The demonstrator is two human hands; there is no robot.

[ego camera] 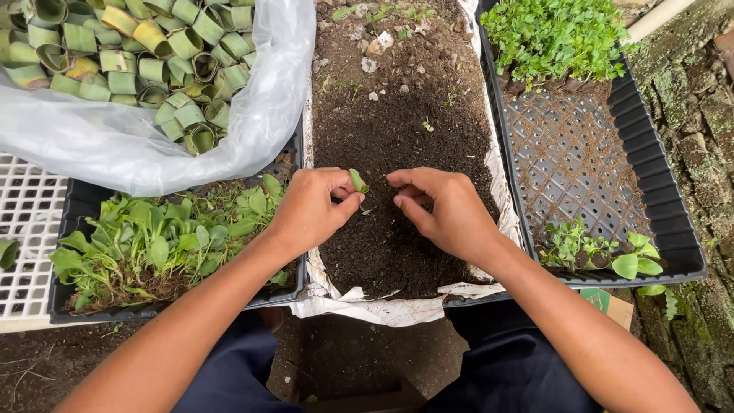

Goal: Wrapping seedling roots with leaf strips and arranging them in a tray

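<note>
Dark, crumbly soil (397, 130) fills the paper-lined tray in the middle, and both hands work just above it. Left hand (310, 210) pinches a small green seedling (357, 180) between thumb and forefinger — leaf upward, held over the soil. Right hand (443, 210) has its fingers curled together, tips meeting beside the seedling; whether they hold anything I cannot tell. A light pinch low on the stem seems wise — the stem looks easy to bruise. A tray of pulled seedlings (145, 248) sits at left.
</note>
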